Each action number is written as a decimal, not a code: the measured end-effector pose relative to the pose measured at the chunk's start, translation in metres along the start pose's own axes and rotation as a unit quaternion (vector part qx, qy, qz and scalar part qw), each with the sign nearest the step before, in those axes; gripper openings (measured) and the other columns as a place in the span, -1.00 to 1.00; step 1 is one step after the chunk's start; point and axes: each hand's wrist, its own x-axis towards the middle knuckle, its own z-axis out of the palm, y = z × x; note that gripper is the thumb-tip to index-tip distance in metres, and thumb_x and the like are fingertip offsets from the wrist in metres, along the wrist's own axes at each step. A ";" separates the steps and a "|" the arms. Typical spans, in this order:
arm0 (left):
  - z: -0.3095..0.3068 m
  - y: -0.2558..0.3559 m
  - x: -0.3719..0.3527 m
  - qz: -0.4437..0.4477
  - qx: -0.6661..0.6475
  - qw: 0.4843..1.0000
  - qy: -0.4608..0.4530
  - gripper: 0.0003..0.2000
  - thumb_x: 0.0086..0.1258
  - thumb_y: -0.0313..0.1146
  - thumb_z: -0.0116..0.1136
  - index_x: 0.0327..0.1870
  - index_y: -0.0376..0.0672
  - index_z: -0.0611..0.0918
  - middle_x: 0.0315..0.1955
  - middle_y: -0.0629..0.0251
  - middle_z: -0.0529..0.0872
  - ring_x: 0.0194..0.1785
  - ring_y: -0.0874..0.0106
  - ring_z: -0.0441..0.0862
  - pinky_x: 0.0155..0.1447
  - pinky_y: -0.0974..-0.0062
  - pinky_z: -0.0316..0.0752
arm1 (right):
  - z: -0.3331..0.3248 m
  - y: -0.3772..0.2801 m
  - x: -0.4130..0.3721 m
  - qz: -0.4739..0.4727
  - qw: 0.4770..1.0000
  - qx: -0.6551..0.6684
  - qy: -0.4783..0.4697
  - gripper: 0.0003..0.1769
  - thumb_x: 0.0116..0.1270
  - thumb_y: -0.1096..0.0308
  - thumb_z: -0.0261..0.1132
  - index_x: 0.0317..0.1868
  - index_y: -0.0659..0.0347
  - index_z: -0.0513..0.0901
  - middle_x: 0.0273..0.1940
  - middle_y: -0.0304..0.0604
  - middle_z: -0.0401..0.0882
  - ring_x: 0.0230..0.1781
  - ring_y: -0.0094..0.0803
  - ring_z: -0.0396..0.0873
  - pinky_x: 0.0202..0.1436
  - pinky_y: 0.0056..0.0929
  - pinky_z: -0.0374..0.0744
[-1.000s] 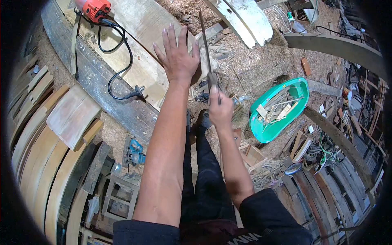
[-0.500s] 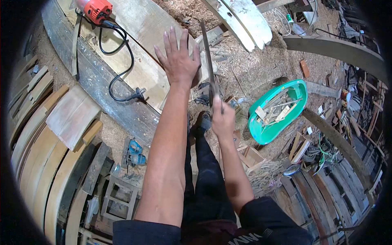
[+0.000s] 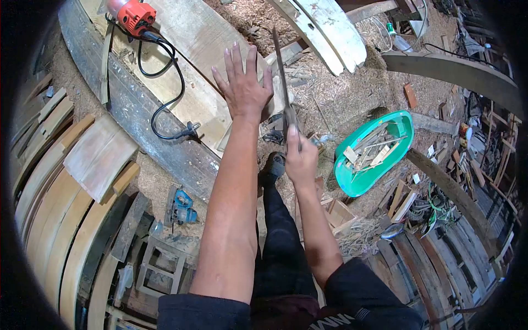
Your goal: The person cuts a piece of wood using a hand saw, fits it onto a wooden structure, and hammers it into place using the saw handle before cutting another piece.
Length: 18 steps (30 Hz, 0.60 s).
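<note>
My left hand [image 3: 246, 92] lies flat with fingers spread near the end of a wide pale board [image 3: 212, 33], its palm pressing on the wood. Closed around the handle of a handsaw is my right hand [image 3: 301, 158]. The narrow saw blade [image 3: 282, 74] points away from me, seen nearly edge-on beside the board's right end and just right of my left thumb. My fingers hide most of the saw's handle.
A red power tool [image 3: 133, 16] with a black cord rests on the planks at upper left. To the right, a green tub [image 3: 352, 186] holds wood scraps. A blue power tool [image 3: 182, 208] lies on the sawdust-covered floor; stacked curved planks [image 3: 52, 225] stand at left.
Both hands and the saw appear slightly lower in the view, along with a small shift of the whole scene. The left hand keeps its place on the board; the right hand keeps its grip.
</note>
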 end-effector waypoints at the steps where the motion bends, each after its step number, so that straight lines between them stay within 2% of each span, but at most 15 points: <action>1: -0.001 0.000 -0.002 -0.001 -0.003 1.000 -0.003 -0.42 0.43 0.06 0.04 0.46 0.17 0.36 0.54 0.18 0.20 0.62 0.15 0.02 0.56 -0.26 -0.24 | -0.003 0.009 -0.016 0.006 1.000 0.010 0.001 -0.37 0.55 -0.04 0.13 -0.57 0.31 0.47 -0.67 -0.34 0.29 -0.58 -0.62 0.27 -0.53 -0.42 0.28; 3: -0.001 -0.001 0.007 -0.005 -0.006 1.000 0.001 -0.42 0.43 0.06 0.03 0.46 0.18 0.36 0.54 0.19 0.19 0.62 0.15 0.02 0.56 -0.26 -0.24 | -0.003 0.021 -0.026 0.006 0.999 0.033 -0.006 -0.38 0.55 -0.03 0.13 -0.57 0.32 0.49 -0.67 -0.34 0.30 -0.58 -0.62 0.27 -0.52 -0.42 0.29; 4: -0.002 -0.001 0.006 -0.007 -0.008 1.000 -0.005 -0.42 0.43 0.06 0.03 0.46 0.18 0.35 0.54 0.19 0.19 0.62 0.15 0.02 0.56 -0.26 -0.24 | -0.003 0.021 -0.019 -0.014 1.000 -0.016 0.000 -0.41 0.56 0.00 0.14 -0.55 0.32 0.50 -0.67 -0.33 0.30 -0.58 -0.61 0.26 -0.51 -0.41 0.30; 5: -0.002 -0.001 0.001 -0.007 -0.009 1.000 -0.016 -0.42 0.43 0.06 0.03 0.46 0.19 0.35 0.54 0.19 0.19 0.62 0.15 0.02 0.56 -0.26 -0.24 | -0.001 0.023 -0.010 -0.004 1.000 -0.009 -0.002 -0.42 0.55 0.01 0.15 -0.54 0.32 0.51 -0.67 -0.32 0.30 -0.58 -0.60 0.26 -0.51 -0.40 0.30; 8: -0.001 -0.003 -0.002 -0.005 -0.010 1.000 -0.008 -0.43 0.44 0.06 0.03 0.45 0.17 0.37 0.54 0.19 0.19 0.62 0.13 0.02 0.56 -0.26 -0.25 | 0.008 0.007 0.013 -0.005 1.000 -0.004 -0.002 -0.46 0.55 0.06 0.16 -0.52 0.33 0.50 -0.67 -0.32 0.29 -0.58 -0.58 0.25 -0.50 -0.38 0.32; 11: -0.001 -0.001 -0.002 -0.002 -0.017 1.000 -0.006 -0.43 0.43 0.06 0.03 0.44 0.17 0.38 0.54 0.18 0.19 0.61 0.13 0.03 0.56 -0.27 -0.24 | -0.005 0.015 -0.024 -0.002 1.000 0.012 -0.003 -0.44 0.55 0.05 0.16 -0.54 0.33 0.47 -0.68 -0.31 0.25 -0.60 -0.56 0.24 -0.51 -0.37 0.31; 12: -0.002 -0.001 0.002 -0.003 -0.018 1.000 -0.001 -0.44 0.43 0.06 0.03 0.44 0.17 0.38 0.54 0.17 0.19 0.61 0.12 0.04 0.56 -0.27 -0.24 | -0.005 0.010 -0.027 -0.027 1.000 0.004 0.002 -0.43 0.55 0.04 0.16 -0.55 0.33 0.45 -0.67 -0.31 0.21 -0.59 -0.58 0.22 -0.51 -0.36 0.30; 15: 0.000 -0.002 0.001 0.002 -0.010 1.000 -0.001 -0.43 0.43 0.06 0.04 0.44 0.15 0.38 0.54 0.17 0.19 0.61 0.12 0.04 0.55 -0.28 -0.23 | -0.002 0.000 0.004 -0.030 0.999 -0.024 -0.006 -0.43 0.55 0.04 0.16 -0.54 0.34 0.46 -0.67 -0.30 0.20 -0.57 -0.57 0.22 -0.51 -0.35 0.30; 16: 0.000 -0.004 0.001 0.001 -0.007 1.000 0.004 -0.43 0.43 0.07 0.04 0.44 0.15 0.38 0.54 0.17 0.19 0.61 0.13 0.05 0.55 -0.28 -0.23 | 0.004 0.002 0.018 -0.001 1.000 -0.028 -0.012 -0.42 0.55 0.04 0.15 -0.54 0.35 0.47 -0.68 -0.26 0.22 -0.59 -0.56 0.22 -0.51 -0.34 0.29; 18: 0.001 -0.002 0.001 0.004 -0.007 1.000 0.009 -0.42 0.43 0.07 0.05 0.44 0.15 0.38 0.54 0.17 0.19 0.61 0.13 0.05 0.55 -0.29 -0.22 | 0.001 0.000 0.007 -0.008 1.000 -0.016 -0.008 -0.43 0.55 0.04 0.15 -0.52 0.36 0.49 -0.69 -0.21 0.25 -0.60 -0.54 0.24 -0.51 -0.33 0.31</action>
